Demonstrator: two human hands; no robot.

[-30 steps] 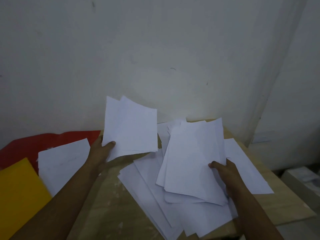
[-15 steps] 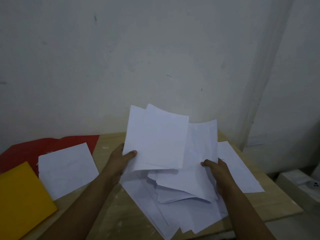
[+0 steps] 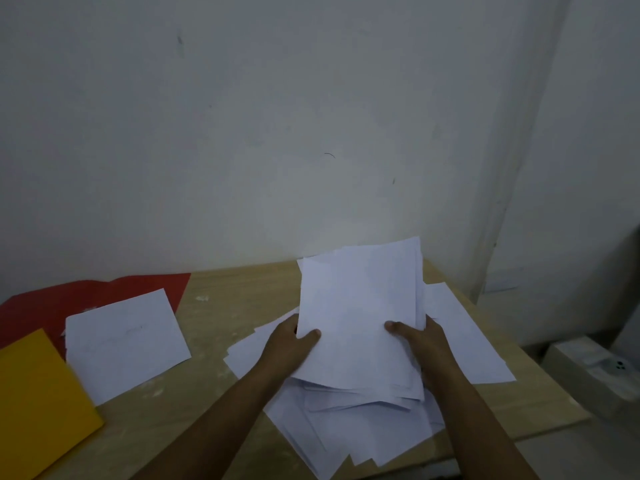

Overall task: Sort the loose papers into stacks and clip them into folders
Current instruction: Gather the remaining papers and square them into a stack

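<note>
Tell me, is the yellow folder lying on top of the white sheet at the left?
No. The yellow folder lies beside the single white sheet, whose near corner overlaps the folder's edge.

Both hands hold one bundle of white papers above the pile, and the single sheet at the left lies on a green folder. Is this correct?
Not quite. In the head view the single sheet lies on a red folder, not green. Both the left hand and right hand hold the bundle.

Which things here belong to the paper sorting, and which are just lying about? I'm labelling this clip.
Part of the job:
- held bundle of sheets, gripped by left hand and right hand
- loose papers underneath
- separate sheet
- red folder
- yellow folder

Lying about:
- white box beside the table
</note>
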